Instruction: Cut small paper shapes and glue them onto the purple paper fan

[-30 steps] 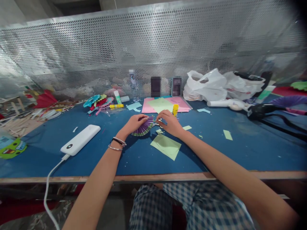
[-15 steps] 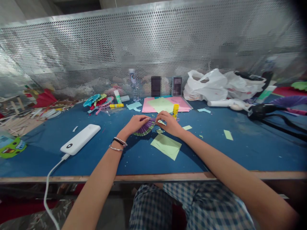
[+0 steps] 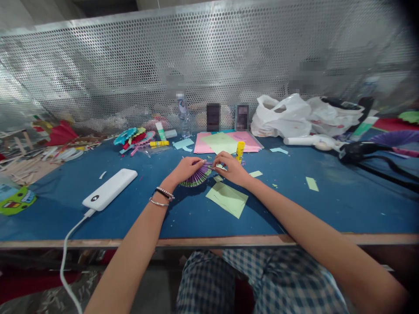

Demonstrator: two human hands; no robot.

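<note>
A pleated purple paper fan (image 3: 198,176) with a green edge is spread just above the blue table. My left hand (image 3: 188,169) is closed on its upper left part, and the fingers cover some of the folds. At the fan's right end, the fingertips of my right hand (image 3: 228,168) pinch a thin strip that joins the fan; its exact shape is too small to make out. A yellow glue stick (image 3: 240,151) stands upright just behind my right hand. Below the hands lies a sheet of light green paper (image 3: 227,199).
A white power bank (image 3: 111,189) with a cable lies at the left. Pink sheets (image 3: 250,141), a plastic bottle (image 3: 184,117) and white plastic bags (image 3: 283,117) are at the back. Paper scraps (image 3: 312,183) dot the table, and black straps (image 3: 366,157) lie at the right.
Very little differs. Both hands stay on the fan, with only a slight shift of the fingers at its right end.
</note>
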